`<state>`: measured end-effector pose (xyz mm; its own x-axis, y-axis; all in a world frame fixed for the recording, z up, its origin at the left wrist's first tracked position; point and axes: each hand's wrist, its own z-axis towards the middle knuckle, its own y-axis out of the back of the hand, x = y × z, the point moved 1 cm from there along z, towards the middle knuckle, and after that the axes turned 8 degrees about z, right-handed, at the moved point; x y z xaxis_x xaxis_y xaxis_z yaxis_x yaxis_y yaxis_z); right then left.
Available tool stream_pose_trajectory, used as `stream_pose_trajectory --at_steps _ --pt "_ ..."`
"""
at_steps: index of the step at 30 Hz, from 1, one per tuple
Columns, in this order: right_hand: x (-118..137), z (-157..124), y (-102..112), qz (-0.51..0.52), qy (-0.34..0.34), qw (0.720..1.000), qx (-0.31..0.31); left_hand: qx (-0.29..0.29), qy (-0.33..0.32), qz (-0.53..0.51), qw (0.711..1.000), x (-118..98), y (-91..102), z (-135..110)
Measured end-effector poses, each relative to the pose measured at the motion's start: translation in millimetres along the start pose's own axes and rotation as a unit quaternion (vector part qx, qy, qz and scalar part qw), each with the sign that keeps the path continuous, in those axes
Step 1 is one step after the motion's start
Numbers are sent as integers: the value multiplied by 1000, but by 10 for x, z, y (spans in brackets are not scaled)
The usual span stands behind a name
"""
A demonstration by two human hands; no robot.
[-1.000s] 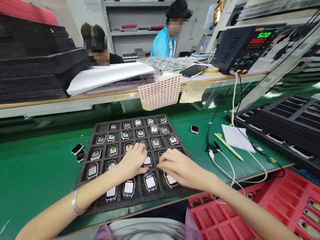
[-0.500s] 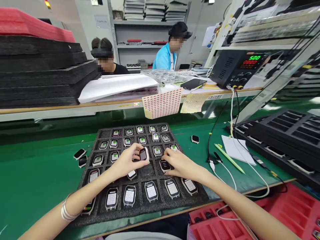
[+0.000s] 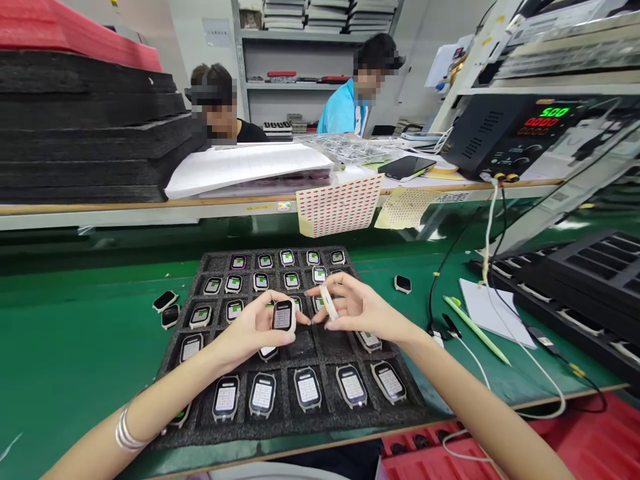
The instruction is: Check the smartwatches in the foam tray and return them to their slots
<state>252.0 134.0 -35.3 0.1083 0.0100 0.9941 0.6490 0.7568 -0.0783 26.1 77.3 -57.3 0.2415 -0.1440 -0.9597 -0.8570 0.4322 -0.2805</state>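
Note:
Above a black foam tray (image 3: 320,427) my left hand (image 3: 255,321) grips a smartwatch case (image 3: 283,316) without a strap, its lit screen turned towards me. Close by on the right, my right hand (image 3: 357,303) pinches a second watch case (image 3: 328,303) edge-on, so its screen is hidden from me. The two cases are apart. Many lit watch cases, such as a watch in the front row (image 3: 307,389), lie in the tray's pockets. Two pockets under my hands hold no watch. My hands and forearms cover part of the tray.
Dark-screened watches lie left of the tray (image 3: 165,301) and one to its right (image 3: 402,284). Further right are a green pen (image 3: 477,330), white paper (image 3: 495,310), cables and stacked black trays (image 3: 595,287). A power supply (image 3: 515,137) stands on the shelf. Two people sit beyond.
My right hand has lifted a watch case out of its pocket and turned it edge-on, beside the left hand's watch. The left hand's watch now faces me more, its screen lit. The view has shifted slightly.

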Motion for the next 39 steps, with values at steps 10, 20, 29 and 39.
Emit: stream_pose_trajectory --at_steps 10,20,29,39 --pt "-288 264 -206 222 -44 967 -114 -110 25 -75 991 152 111 27" --pt "-471 212 -179 93 -16 976 -198 -104 36 -109 988 230 143 72" --pt "-518 139 -224 113 -13 979 -171 -103 -1 -55 993 233 85 73" --pt "-457 142 -268 92 -3 981 -170 -123 -12 -20 992 273 38 40"
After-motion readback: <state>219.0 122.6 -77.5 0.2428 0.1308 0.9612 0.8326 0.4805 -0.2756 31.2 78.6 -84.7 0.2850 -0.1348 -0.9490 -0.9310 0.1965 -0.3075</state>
